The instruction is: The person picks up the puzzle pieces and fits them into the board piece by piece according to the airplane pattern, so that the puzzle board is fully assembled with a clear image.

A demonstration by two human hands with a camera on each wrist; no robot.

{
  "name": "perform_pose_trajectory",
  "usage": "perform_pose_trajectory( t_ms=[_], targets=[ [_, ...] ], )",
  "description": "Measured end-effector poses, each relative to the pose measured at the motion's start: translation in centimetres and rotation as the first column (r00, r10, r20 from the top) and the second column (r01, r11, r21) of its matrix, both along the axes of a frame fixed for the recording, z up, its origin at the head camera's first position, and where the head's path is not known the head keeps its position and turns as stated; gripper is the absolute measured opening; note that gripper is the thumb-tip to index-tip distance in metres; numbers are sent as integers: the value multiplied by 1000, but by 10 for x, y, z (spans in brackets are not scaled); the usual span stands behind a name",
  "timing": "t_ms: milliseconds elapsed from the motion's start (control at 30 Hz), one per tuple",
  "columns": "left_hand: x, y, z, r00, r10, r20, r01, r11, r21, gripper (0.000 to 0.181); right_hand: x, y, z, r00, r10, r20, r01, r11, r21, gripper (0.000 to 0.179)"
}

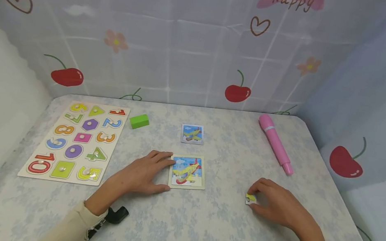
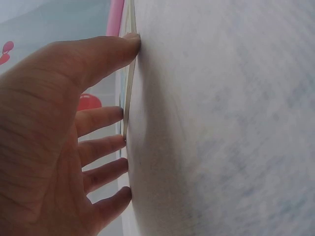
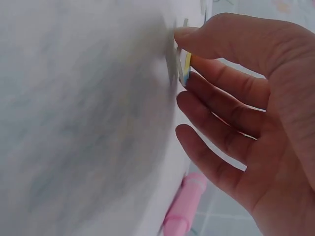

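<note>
A square jigsaw puzzle (image 1: 188,172) with a yellow airplane picture lies in its pale frame near the table's middle. My left hand (image 1: 145,174) rests at its left side, the fingers spread at the upper left corner and the thumb at the lower left edge. In the left wrist view, the thumb and fingertips of the left hand (image 2: 64,108) touch the thin frame edge. Off to the right, my right hand (image 1: 278,204) pinches a small puzzle piece (image 1: 250,199) between thumb and fingers, close over the tabletop. The right wrist view shows that piece (image 3: 185,66) tilted on edge.
A small airplane picture card (image 1: 192,134) lies behind the puzzle. To the left are a green block (image 1: 139,121) and a number-and-shape peg board (image 1: 75,142). A pink microphone-shaped toy (image 1: 276,144) lies at the back right. A printed curtain (image 1: 195,54) hangs behind the table.
</note>
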State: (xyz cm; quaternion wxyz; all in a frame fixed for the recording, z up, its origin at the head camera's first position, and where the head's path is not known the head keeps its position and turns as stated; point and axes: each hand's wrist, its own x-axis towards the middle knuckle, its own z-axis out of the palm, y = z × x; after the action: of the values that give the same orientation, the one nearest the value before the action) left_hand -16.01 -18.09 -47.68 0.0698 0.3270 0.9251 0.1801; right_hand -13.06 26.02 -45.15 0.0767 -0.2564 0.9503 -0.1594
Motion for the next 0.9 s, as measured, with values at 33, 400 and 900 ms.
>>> perform_pose_trajectory(
  t_ms=[33,400,900],
  targets=[
    [0,0,0,1000,1,4,-1,1000,0,78,-1,-2,1,1000,6,-7,-6,1000,-1,28],
    [0,0,-1,1000,4,-3,-4,1000,2,78,-23,-42,12,990,102,-95,-103,995,-4,25],
    [0,2,0,1000,18,10,-18,1000,-10,78,-41,-87,19,976,174,-130,-176,984,-8,27]
  ],
)
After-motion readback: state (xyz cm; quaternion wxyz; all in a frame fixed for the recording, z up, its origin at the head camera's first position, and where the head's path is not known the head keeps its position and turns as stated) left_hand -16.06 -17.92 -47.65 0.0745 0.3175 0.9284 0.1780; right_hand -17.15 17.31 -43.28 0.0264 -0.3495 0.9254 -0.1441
